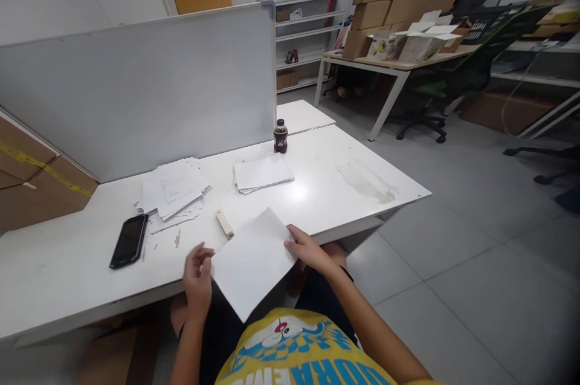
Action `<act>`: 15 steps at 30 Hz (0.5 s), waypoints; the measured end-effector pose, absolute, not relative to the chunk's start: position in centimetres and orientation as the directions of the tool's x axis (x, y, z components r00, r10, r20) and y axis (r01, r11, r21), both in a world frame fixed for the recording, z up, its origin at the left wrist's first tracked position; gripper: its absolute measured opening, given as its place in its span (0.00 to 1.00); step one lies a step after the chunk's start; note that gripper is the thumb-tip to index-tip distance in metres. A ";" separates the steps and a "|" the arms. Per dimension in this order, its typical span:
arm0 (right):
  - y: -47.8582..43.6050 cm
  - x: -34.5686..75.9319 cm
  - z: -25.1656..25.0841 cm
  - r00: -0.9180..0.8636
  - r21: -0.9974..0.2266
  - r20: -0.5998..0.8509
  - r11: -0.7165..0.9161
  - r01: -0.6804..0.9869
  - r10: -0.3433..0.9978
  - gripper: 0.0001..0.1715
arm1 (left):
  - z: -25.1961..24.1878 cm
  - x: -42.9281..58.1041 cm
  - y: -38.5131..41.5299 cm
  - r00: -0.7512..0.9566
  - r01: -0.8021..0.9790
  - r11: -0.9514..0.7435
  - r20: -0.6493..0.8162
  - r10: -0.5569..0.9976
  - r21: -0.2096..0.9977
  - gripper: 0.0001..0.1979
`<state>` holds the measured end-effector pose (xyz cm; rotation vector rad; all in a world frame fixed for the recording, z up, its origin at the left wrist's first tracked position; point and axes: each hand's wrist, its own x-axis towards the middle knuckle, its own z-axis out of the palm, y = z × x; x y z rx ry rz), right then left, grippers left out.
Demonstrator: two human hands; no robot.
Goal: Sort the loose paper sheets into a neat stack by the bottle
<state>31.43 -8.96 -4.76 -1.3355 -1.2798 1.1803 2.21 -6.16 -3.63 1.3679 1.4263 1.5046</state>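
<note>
- Right hand (310, 250) has the plain white rectangular paper sheet (254, 264) pinched at its right edge, thumb on top.
- Left hand (197, 276) is loosely curled right by the sheet's left corner — can't tell if it's actually gripping. Hands are apart, sheet between them.
- Sheet's sitting across the front edge of the glossy white table (58, 264), partly over the lap.
- Small cream oblong block (224, 224) just beyond it — messy white paper pile (174, 188) farther left, near a black rectangular phone (129, 241).

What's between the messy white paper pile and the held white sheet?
In the head view, a cream oblong object, possibly a stapler, lies between the messy white paper pile and the held white sheet.
</note>
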 end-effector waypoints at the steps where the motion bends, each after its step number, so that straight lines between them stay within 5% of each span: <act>1: -8.8 31.3 -4.7 0.020 -0.981 -0.083 -0.085 0.172 0.996 0.15 | -2.8 1.5 -5.3 -0.206 0.278 -0.230 0.292 0.934 0.933 0.26; 8: -8.0 31.1 -4.8 0.139 -0.966 -0.122 -0.150 0.212 0.983 0.33 | -2.7 2.1 -2.0 0.231 0.738 -0.328 0.235 0.944 0.590 0.18; 15: -6.8 31.5 -3.8 0.092 -0.939 -0.036 -0.065 0.339 0.995 0.40 | -4.3 1.7 -1.4 0.247 0.875 -0.298 0.176 0.953 0.383 0.22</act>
